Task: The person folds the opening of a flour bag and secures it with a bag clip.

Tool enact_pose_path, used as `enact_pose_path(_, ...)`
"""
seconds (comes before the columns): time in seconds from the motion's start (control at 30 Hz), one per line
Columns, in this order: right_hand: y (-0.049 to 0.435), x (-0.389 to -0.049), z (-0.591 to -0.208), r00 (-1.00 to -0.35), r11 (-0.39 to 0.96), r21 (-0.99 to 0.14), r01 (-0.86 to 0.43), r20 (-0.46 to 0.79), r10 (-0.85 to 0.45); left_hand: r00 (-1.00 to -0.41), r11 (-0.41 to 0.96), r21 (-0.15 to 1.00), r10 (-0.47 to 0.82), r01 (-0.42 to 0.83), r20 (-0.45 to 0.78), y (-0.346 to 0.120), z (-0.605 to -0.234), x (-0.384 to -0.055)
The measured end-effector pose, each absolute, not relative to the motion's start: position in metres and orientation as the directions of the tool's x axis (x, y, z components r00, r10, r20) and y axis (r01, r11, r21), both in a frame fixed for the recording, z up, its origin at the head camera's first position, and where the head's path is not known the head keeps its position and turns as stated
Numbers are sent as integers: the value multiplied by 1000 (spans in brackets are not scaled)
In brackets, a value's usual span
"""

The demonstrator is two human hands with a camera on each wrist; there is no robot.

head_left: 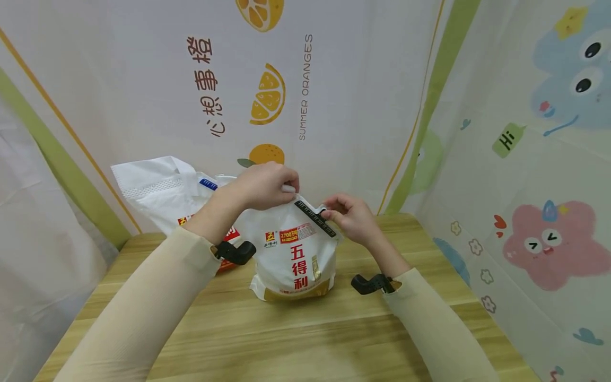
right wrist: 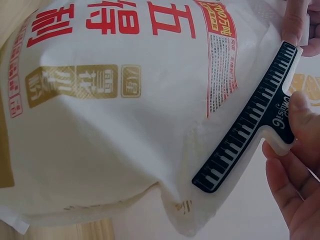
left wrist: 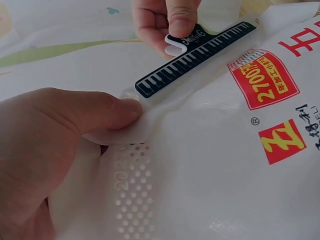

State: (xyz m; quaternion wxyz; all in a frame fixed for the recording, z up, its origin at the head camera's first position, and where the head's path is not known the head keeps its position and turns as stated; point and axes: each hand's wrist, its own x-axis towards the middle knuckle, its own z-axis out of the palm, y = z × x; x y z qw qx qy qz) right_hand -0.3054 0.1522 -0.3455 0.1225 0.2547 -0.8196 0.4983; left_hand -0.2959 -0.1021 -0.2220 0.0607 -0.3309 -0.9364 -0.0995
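A white flour bag (head_left: 281,254) with red characters stands upright on the table. My left hand (head_left: 268,185) pinches the folded left part of its top edge, the thumb lying on the plastic in the left wrist view. Across the right part of the top sits a black sealing clip (head_left: 315,217) printed with piano keys, its long bar lying over the bag's folded edge (right wrist: 187,215). My right hand (head_left: 352,218) pinches the clip's handle between thumb and fingers, seen closely in the right wrist view (right wrist: 300,150).
Behind my left forearm leans a second white bag (head_left: 159,199) with a blue clip (head_left: 208,183) at its top. Under both bags is a wooden table (head_left: 286,339). A printed curtain (head_left: 353,106) hangs close behind, and another (head_left: 539,185) hangs along the right side.
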Motion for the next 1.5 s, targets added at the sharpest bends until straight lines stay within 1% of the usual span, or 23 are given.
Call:
enact_pose_path(0.2,163,-305,-353,-853,373,-774,-512,407,-326,-801,780,183,584,599,133,-104,-217,-294)
enact_pose_path(0.37,183,-303,-378,-892,422,-795,-437,319,-321,-835,807,216,538,549,113,-116,-210,-294)
enact_pose_path(0.47,194,-304,-396,-908,435,-811,-391,261,-329,-832,802,221,542,555,120,-122,-206,-295)
enact_pose_path(0.53,197,-306,-406,-908,423,-823,-380,246,-339,-821,792,217,556,570,128,-124,-205,-295)
enact_pose_path(0.67,195,-308,-417,-913,397,-838,-374,258,-315,-801,774,206,579,598,149,-122,-206,-296)
enact_pose_path(0.93,184,-309,-426,-948,379,-871,-313,261,-184,-792,775,181,568,606,223,-117,-209,-296)
enact_pose_path(1.03,184,-308,-426,-956,368,-883,-292,255,-148,-798,776,195,563,600,215,-116,-207,-296)
enact_pose_path(1.13,186,-307,-423,-956,356,-888,-292,255,-147,-801,767,234,569,598,185,-120,-202,-296)
enact_pose_path(1.2,188,-306,-421,-953,346,-890,-296,254,-164,-804,758,270,573,594,161,-125,-199,-295)
enact_pose_path(1.3,189,-304,-421,-952,340,-893,-296,245,-186,-805,751,295,575,591,148,-131,-198,-293)
enact_pose_path(1.37,189,-303,-423,-952,339,-893,-294,242,-187,-809,755,293,565,586,161,-131,-200,-294)
enact_pose_path(1.5,186,-304,-428,-956,345,-893,-290,252,-151,-814,778,243,541,580,211,-125,-204,-294)
